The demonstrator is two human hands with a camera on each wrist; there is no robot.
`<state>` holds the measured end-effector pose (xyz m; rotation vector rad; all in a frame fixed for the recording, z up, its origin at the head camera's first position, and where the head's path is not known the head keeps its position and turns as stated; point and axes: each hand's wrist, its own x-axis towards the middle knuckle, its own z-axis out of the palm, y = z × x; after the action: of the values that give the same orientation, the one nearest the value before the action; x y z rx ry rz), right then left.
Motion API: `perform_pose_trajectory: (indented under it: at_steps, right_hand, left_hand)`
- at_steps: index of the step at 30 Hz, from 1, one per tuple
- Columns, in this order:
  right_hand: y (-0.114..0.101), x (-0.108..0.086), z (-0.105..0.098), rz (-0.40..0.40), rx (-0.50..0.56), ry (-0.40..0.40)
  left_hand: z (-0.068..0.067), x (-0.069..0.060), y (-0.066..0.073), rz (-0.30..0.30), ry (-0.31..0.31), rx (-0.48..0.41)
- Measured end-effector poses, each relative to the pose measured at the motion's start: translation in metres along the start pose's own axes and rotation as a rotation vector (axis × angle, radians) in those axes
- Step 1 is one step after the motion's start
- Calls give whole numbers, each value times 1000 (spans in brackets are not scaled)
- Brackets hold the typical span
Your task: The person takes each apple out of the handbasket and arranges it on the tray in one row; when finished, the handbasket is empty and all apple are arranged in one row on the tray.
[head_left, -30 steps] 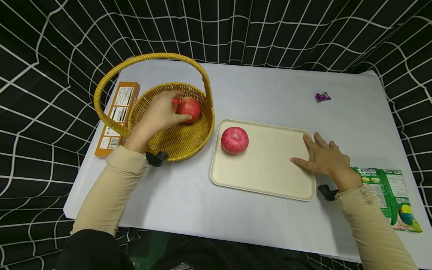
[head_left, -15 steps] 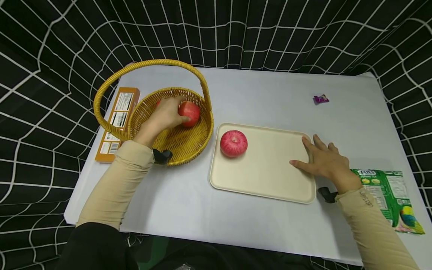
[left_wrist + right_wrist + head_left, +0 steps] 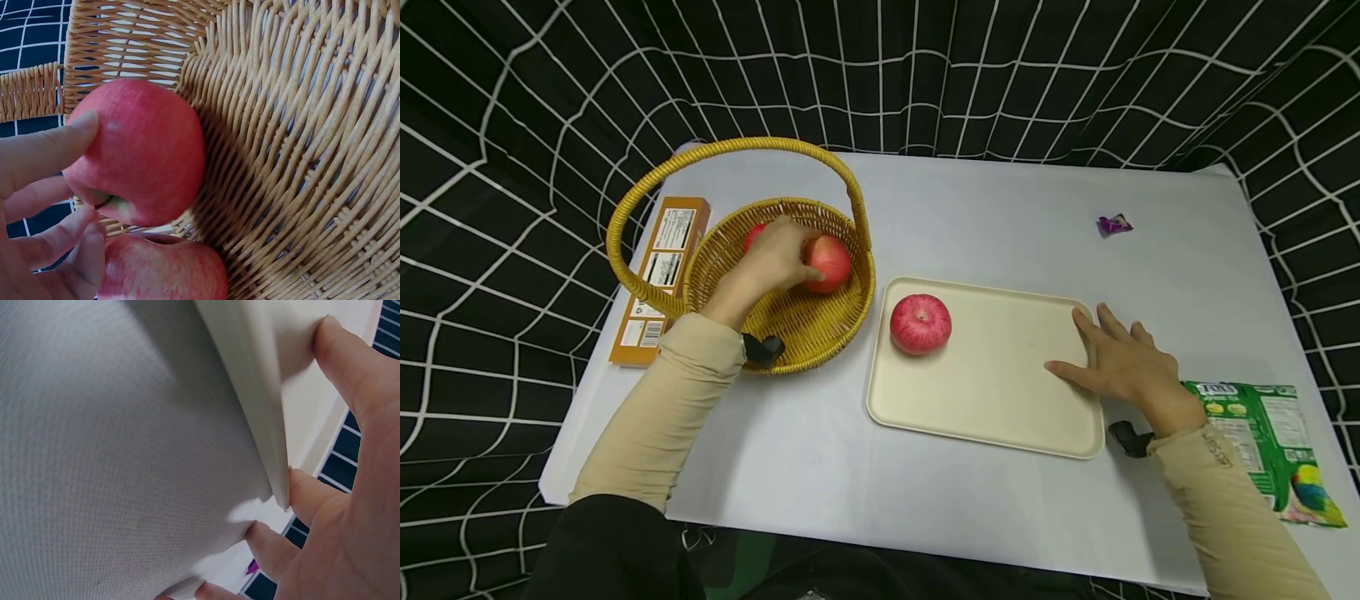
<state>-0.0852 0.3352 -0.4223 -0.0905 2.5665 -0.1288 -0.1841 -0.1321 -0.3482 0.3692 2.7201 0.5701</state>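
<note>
My left hand (image 3: 775, 260) reaches into a yellow wicker basket (image 3: 797, 329) and grips a red apple (image 3: 829, 265), its thumb (image 3: 81, 128) pressed on the skin in the left wrist view. A second apple (image 3: 754, 235) lies in the basket, mostly covered by the hand in the head view; the left wrist view has it just below the gripped one (image 3: 165, 269). My right hand (image 3: 1127, 362), fingers spread, rests at the right edge of a cream tray (image 3: 1000, 367), thumb over the tray. A third red apple (image 3: 921, 324) sits on the tray's left end.
The basket's tall handle (image 3: 760, 143) arches over my left forearm. An orange box (image 3: 658, 279) lies left of the basket. At the right are a green snack bag (image 3: 1273, 442), partly under my right forearm, and a small purple wrapped candy (image 3: 1114, 224) farther back.
My left hand has shifted slightly right within the basket; the second apple, earlier between hand and gripped apple, now shows left of the hand. The right hand has stayed by the tray.
</note>
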Motion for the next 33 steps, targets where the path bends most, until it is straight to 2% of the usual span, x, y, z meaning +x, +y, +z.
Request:
perform_pose_trajectory:
  at_steps: [7,11,20,25,33]
  right_hand:
    - [0,0,0,-5,-3,3]
    - [0,1,0,-4,-4,7]
    - [-1,0,0,0,-5,8]
    - [0,1,1,5,-5,3]
    - [0,1,0,6,-4,-2]
  left_hand:
    - [3,-1,5,32,-51,-2]
    - [7,-1,7,58,-52,-2]
    - [10,0,9,45,-76,6]
    - [10,2,8,33,-90,-20]
    - [6,-4,4,5,-27,-38]
